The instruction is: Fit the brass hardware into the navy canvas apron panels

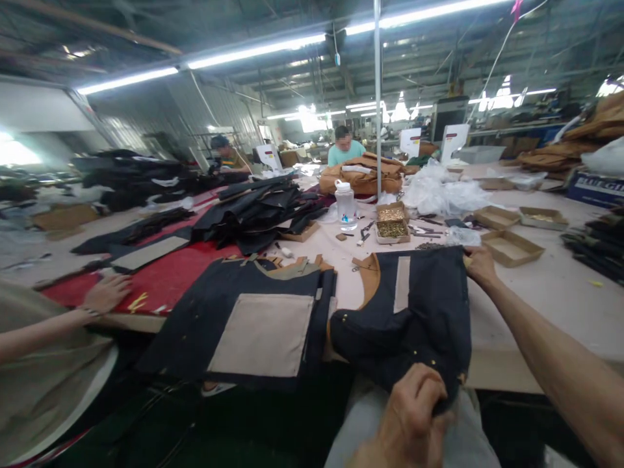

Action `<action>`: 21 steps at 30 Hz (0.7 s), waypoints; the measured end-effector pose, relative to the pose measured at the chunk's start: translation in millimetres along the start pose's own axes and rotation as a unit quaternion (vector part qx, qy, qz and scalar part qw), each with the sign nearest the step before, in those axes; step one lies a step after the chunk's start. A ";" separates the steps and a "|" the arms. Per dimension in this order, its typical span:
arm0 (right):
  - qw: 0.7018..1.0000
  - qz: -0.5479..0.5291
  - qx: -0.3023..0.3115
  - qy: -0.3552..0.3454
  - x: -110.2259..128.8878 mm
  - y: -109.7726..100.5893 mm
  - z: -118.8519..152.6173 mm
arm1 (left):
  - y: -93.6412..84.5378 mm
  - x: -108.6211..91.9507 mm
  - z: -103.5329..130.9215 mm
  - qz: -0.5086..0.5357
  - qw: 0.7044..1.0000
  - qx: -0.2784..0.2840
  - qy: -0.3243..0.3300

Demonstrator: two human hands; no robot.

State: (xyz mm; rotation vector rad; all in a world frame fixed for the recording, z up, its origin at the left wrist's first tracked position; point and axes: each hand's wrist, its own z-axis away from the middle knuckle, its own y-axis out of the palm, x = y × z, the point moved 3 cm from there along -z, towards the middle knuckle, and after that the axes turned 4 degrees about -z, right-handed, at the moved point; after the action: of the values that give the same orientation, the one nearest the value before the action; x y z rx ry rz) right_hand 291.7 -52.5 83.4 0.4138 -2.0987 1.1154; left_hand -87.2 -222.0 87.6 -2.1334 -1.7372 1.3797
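Note:
A dark fabric piece (429, 292) with a beige strip, tan lining and small brass-coloured rivets hangs over the table's front edge in front of me. My left hand (414, 409) is closed on its lower edge, fingers bunched into the cloth near the rivets; motion slightly smears the wrist. At the piece's upper right corner, my right hand (480, 263) pinches the cloth, its fingertips partly hidden. To the left lies a second dark fabric piece (190, 325) with a large beige patch (263, 335), partly overhanging the edge.
A co-worker's hand (107, 292) rests on the red table covering (205, 260) at left. Farther back are a dark fabric pile (263, 208), a water bottle (346, 208), a box of small brass-coloured parts (392, 229), a cardboard tray (513, 249) and a metal pole (377, 97).

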 end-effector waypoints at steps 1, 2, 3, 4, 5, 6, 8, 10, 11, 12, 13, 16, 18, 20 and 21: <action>1.000 0.015 0.023 0.011 -10.4 -1.7 0.6 | 9.8 4.9 16.4 0.017 1.000 -0.004 -0.003; 0.998 0.034 0.039 0.018 -18.8 -4.9 2.3 | 16.8 10.1 32.6 0.031 0.999 -0.006 -0.023; 0.997 0.058 0.038 0.020 -24.2 -9.9 5.4 | 20.5 16.7 48.0 0.038 0.996 -0.015 -0.076; 0.996 0.084 0.019 0.013 -26.0 -16.1 10.5 | 21.2 24.9 62.3 0.041 0.986 -0.033 -0.160; 0.994 0.104 -0.012 -0.003 -23.5 -22.5 18.0 | 19.1 34.0 75.5 0.047 0.960 -0.058 -0.268; 0.992 0.111 -0.044 -0.028 -16.9 -27.4 28.1 | 15.3 42.9 87.1 0.063 0.918 -0.091 -0.381; 0.992 0.069 -0.059 -0.091 5.6 -28.6 54.6 | 5.9 56.8 100.6 0.122 0.805 -0.162 -0.557; 0.990 -0.033 0.038 -0.135 32.4 -15.2 84.5 | -2.3 66.5 96.3 0.203 0.725 -0.217 -0.621; 0.980 -0.064 0.106 -0.154 44.8 -4.8 99.1 | -5.2 70.7 89.2 0.242 0.707 -0.232 -0.623; 0.969 -0.079 0.158 -0.172 54.6 5.4 112.5 | -6.9 74.6 80.7 0.278 0.701 -0.237 -0.612; 0.959 -0.084 0.198 -0.184 60.9 15.3 123.7 | -7.3 78.0 72.3 0.310 0.704 -0.233 -0.595; 0.948 -0.078 0.245 -0.187 59.7 36.0 142.2 | -2.7 86.4 61.3 0.336 0.705 -0.238 -0.578; 0.951 -0.085 0.247 -0.168 50.4 41.4 144.9 | 3.9 91.9 68.3 0.306 0.662 -0.277 -0.626; 0.952 -0.097 0.246 -0.151 42.7 42.0 144.9 | 10.6 96.1 76.9 0.276 0.623 -0.300 -0.668; 0.952 -0.103 0.247 -0.146 40.5 41.3 144.7 | 12.8 97.6 78.8 0.276 0.617 -0.304 -0.671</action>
State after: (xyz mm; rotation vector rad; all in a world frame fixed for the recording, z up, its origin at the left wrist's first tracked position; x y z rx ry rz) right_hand 176.3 -144.9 34.3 1.0685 -1.9381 1.5212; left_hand -133.0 -183.9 -23.5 -1.8933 -2.0423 3.7529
